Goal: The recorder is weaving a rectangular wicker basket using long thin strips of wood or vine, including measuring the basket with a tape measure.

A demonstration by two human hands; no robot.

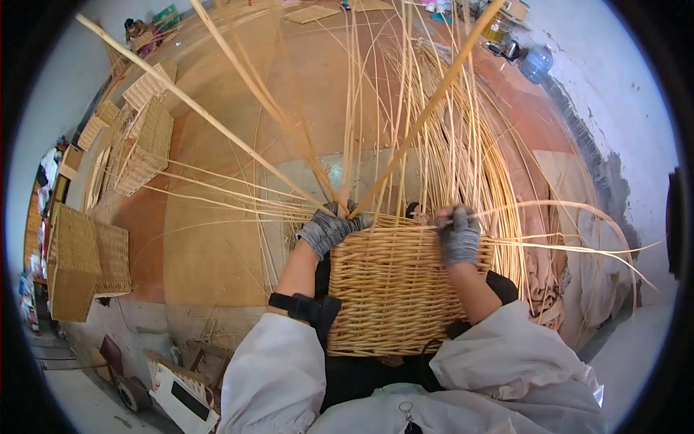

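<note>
A woven wicker panel of a basket lies in front of me, its rows of weave facing up. My left hand, in a grey glove, is closed at its far left corner around the base of thick wicker stakes that fan up and outward. At the far edge, toward the right, my right hand, also gloved and slightly blurred, is closed on a thin wicker rod that curves away to the right. Several thin rods stick out left past my left hand. My fingertips are partly hidden.
A large heap of long loose rods spreads beyond my right hand. Finished wicker baskets stand at the left, with another basket nearer. A blue water bottle stands by the right wall. Another person sits far left.
</note>
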